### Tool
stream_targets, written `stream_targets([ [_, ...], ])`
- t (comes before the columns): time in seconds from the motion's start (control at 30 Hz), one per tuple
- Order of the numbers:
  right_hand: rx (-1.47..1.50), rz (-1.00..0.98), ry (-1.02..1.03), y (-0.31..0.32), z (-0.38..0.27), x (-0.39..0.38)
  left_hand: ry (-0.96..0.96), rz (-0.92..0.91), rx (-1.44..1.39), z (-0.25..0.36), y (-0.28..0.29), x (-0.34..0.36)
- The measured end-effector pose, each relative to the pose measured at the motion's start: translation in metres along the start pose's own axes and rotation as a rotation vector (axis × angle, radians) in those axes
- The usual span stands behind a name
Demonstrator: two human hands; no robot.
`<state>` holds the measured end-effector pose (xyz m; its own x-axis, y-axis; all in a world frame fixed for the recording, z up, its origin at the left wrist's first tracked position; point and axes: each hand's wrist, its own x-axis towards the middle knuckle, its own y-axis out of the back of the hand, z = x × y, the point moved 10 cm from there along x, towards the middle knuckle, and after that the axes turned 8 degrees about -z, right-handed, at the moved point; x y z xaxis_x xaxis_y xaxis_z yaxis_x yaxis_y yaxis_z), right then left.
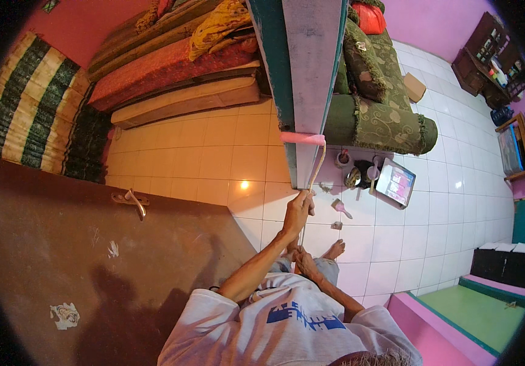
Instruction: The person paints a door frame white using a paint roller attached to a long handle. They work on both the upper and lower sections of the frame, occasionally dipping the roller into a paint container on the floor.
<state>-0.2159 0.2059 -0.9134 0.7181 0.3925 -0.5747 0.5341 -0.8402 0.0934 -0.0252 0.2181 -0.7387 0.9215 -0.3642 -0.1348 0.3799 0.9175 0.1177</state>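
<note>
Both of my hands are closed round the long thin handle of a paint roller (303,139). My left hand (297,211) grips it higher up, just below the foot of the pillar-like wall end (312,73). Lower down, close to my body, my right hand (303,261) is wrapped round the handle's lower part. The pink roller head lies crosswise against the pale lilac face of the wall end, whose side edges are teal. Between roller head and hands the bent pale rod (318,163) shows. My fingers cover parts of the handle.
On the tiled floor at right lie a paintbrush (341,208), a paint tray (395,183) and small pots (353,177). A rolled green patterned mattress (381,125) lies behind them. A brown door (92,244) stands open at left; stacked mattresses (177,70) fill the far left.
</note>
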Motion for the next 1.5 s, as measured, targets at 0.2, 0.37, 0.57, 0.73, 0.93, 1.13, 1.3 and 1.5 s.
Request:
stream_targets([
  [0.2,0.049,0.177,0.154,0.023,-0.013,-0.001,-0.151,-0.026,-0.024,0.052,-0.011,-0.011],
  [0.37,-0.03,0.225,0.269,0.053,-0.047,0.002,-0.197,-0.052,0.006,0.087,-0.008,0.012],
  [0.57,-0.017,0.32,0.345,0.029,0.0,0.003,-0.063,-0.078,0.013,0.034,-0.018,0.013],
  [0.73,0.071,0.212,0.176,0.001,0.042,0.001,0.021,-0.068,-0.013,-0.012,-0.021,0.002],
  [0.93,0.121,0.12,0.151,0.013,0.022,-0.02,-0.044,-0.077,-0.058,0.019,-0.034,-0.015],
  [1.13,-0.069,0.248,0.385,0.091,-0.136,-0.039,-0.368,-0.063,-0.019,0.202,-0.003,-0.008],
  [1.3,-0.047,0.309,0.429,0.125,-0.203,-0.04,-0.506,-0.068,0.003,0.281,0.018,0.012],
  [1.5,-0.026,0.391,0.399,0.118,-0.186,-0.043,-0.429,-0.076,0.002,0.259,0.02,0.021],
])
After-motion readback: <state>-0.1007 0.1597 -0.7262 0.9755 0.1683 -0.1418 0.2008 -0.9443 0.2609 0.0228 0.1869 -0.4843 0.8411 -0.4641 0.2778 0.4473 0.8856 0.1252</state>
